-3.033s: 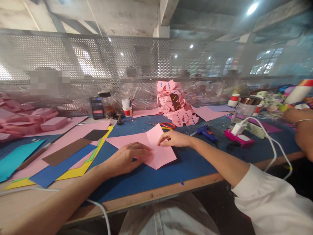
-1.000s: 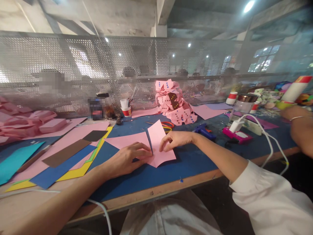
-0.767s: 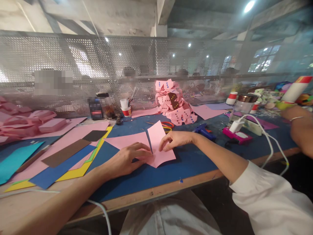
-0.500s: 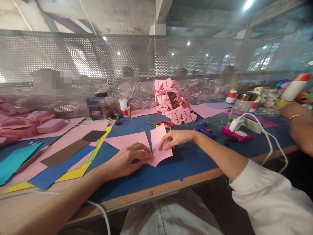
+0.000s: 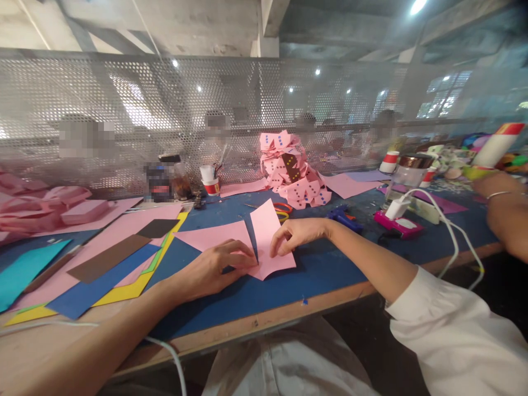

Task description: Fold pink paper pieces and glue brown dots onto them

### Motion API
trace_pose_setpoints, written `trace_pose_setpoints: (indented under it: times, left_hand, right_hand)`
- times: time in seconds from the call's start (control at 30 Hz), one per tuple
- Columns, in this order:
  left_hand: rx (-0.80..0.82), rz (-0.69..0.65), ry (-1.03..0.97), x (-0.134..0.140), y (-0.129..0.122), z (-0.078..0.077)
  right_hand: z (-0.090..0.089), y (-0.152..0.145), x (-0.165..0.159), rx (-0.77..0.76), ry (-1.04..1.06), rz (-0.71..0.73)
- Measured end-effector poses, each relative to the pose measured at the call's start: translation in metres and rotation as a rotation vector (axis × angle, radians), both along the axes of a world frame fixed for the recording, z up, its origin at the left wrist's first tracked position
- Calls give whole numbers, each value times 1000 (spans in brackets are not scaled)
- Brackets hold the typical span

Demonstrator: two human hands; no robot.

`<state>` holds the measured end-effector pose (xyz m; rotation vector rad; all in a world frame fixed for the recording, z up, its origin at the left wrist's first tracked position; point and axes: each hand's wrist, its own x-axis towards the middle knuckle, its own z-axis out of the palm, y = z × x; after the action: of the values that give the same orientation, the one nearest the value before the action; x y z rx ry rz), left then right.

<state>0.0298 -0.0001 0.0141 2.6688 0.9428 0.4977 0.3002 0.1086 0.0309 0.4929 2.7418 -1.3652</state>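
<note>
A pink sheet of paper [image 5: 264, 231] lies on the blue table mat in front of me, with a dark slit between its left part and a raised right flap. My left hand [image 5: 225, 264] rests on the left part, its thumb and fingers closed on the paper near the bottom of the slit. With curled fingers, my right hand [image 5: 291, 236] holds the right flap; the fingertips' exact contact is partly hidden. Just behind the flap lie scissors with red and yellow handles [image 5: 284, 208], partly covered by it.
Coloured paper strips [image 5: 111, 258] lie at left beside pink paper pieces [image 5: 82, 212]. Behind stands a pile of dotted pink paper pieces [image 5: 291, 168]. A blue glue gun [image 5: 345, 218], a magenta device with a white plug [image 5: 399, 224] and a jar [image 5: 408, 179] are at right, near another person's arm [image 5: 507, 209].
The right flap's top has shifted up and left, and its lower right corner has spread outward. My right hand has moved very slightly; my left hand stays in place.
</note>
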Motion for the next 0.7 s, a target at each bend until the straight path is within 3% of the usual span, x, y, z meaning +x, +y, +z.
trace_pose_setpoints:
  times: [0.7]
  left_hand:
    - [-63, -54, -64, -2, 2, -4]
  right_hand:
    - [2, -5, 0, -54, -3, 12]
